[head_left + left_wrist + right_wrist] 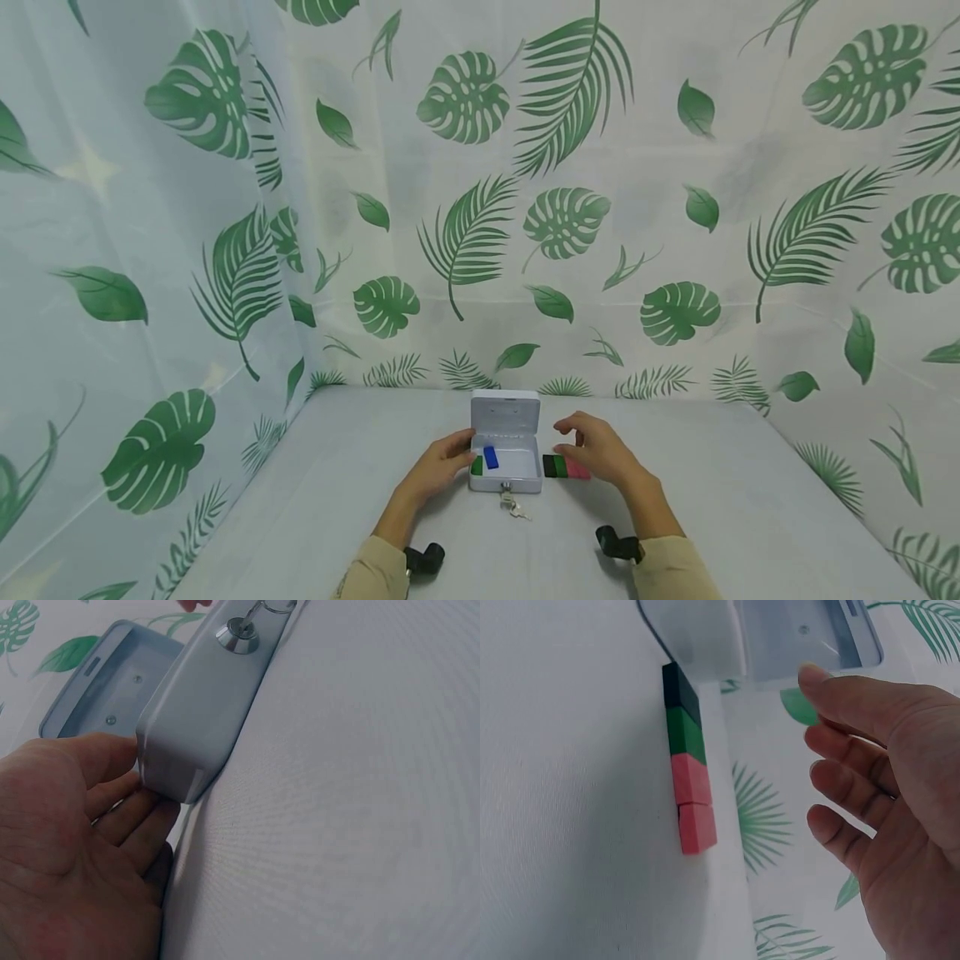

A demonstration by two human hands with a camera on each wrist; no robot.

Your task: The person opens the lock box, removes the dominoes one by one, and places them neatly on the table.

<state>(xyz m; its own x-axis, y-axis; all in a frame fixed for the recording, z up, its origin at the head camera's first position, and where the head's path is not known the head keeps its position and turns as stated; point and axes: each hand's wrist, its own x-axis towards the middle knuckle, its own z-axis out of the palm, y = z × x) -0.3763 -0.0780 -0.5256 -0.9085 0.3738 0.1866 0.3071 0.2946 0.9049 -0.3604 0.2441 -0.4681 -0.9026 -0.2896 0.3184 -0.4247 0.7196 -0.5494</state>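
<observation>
A light grey metal cash box (pixel 506 483) stands with its lid (pixel 505 412) raised. Inside lie a blue block (pixel 491 457) and a green block (pixel 477 465) at the left wall. My left hand (pixel 437 467) rests against the box's left side, thumb at the rim and fingers fairly straight along the outer wall. To the right of the box, a black block (pixel 679 691), a green block (pixel 685 733) and two pinkish-red blocks (pixel 691 780) lie in a row. My right hand (pixel 596 450) hovers over the row with loosely bent fingers, nothing between them.
Keys (pixel 514 506) on a ring hang from the front lock (pixel 238 634) onto the table. The white table (pixel 360 433) meets leaf-printed sheets (pixel 600 333) at its back and left. Each wrist carries a black camera (pixel 425 558).
</observation>
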